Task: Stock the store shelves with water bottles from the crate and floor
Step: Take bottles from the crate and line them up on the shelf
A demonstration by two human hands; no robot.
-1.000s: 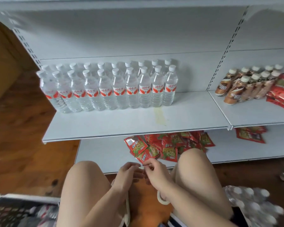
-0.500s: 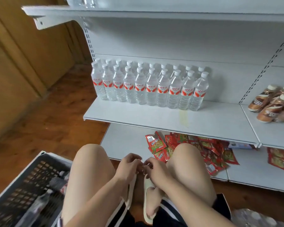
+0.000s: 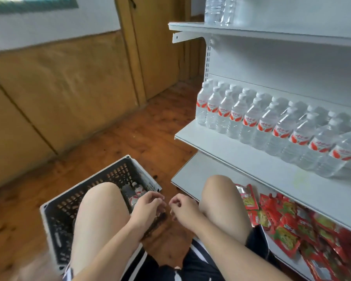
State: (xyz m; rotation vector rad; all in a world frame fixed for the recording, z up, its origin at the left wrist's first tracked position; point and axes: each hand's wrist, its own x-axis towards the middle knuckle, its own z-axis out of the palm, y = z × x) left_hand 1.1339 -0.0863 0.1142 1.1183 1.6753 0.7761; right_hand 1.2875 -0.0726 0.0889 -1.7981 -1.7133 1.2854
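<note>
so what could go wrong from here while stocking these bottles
The water bottles on the middle shelf stand packed in tight rows, so pushing another in could topple neighbours. The crate sits partly behind the left knee, so a reach into it may be awkward. The snack packets lie beside the right knee and could get crushed.

Soft, even daylight fills the room; the window (image 3: 30, 2) at upper left glows pale. Shadows are faint, deepest beneath the white shelf (image 3: 251, 161). The wooden wall (image 3: 65, 94) and floor (image 3: 130, 138) smear with motion blur, and the wide lens bends straight lines near the edges.
</note>
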